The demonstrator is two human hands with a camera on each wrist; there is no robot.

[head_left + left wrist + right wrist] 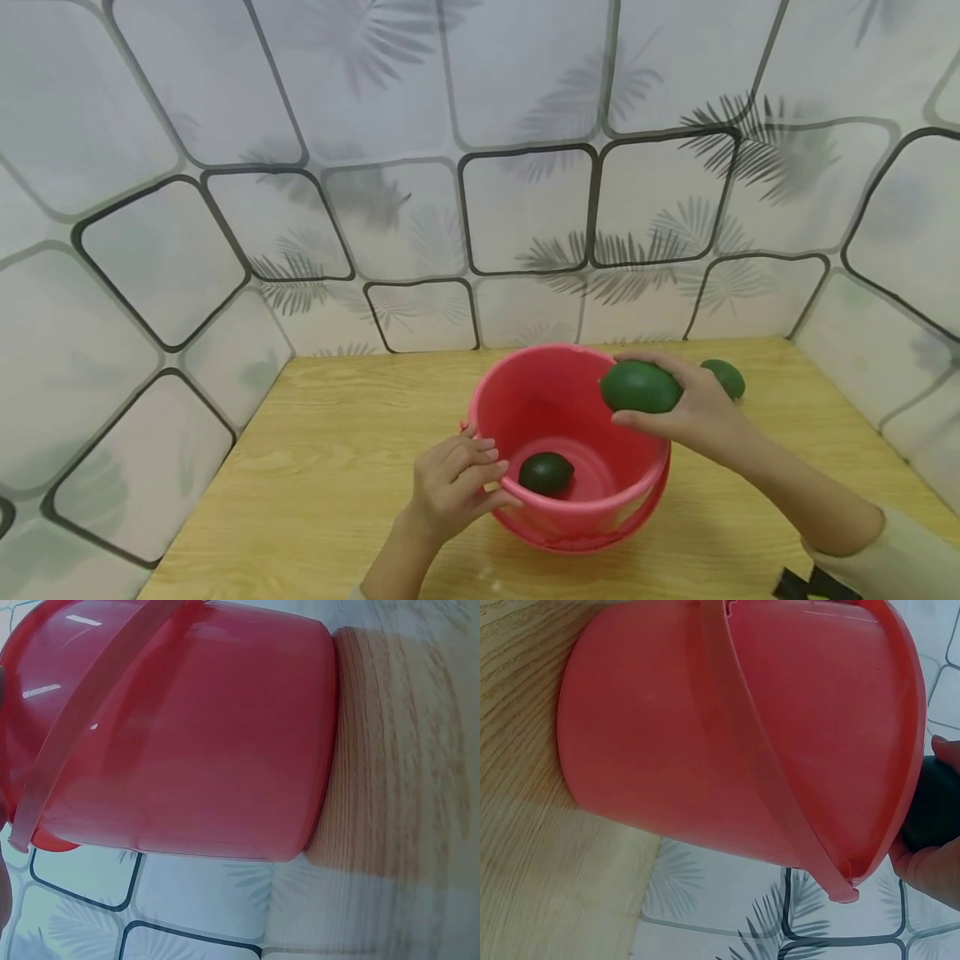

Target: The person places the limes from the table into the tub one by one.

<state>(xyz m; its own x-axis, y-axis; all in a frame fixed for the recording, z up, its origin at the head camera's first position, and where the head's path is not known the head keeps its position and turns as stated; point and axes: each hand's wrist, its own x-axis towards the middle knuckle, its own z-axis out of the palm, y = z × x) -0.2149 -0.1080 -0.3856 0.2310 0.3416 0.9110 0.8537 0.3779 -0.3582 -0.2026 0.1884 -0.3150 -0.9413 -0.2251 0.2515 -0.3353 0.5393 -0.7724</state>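
A pink-red bucket [570, 525] stands upright on the table, its handle hanging down against its side. My left hand [453, 483] grips the bucket's left rim, fingers lying over the edge. Above the right side of the opening, my right hand [693, 408] holds a smooth green oval fruit [640, 387] between thumb and fingers. The fruit looks dark in the right wrist view, beside the bucket's rim [911, 712]. Inside the bucket, a dark green oval fruit [546, 474] lies on the bottom, near the left hand. Another green fruit [724, 379] rests on the table behind the right hand.
The wooden table [337, 467] runs back to walls [525, 208] covered in a leaf-and-outline pattern, at the rear and both sides. A small black object [813, 583] shows at the lower right, by the right sleeve [885, 550].
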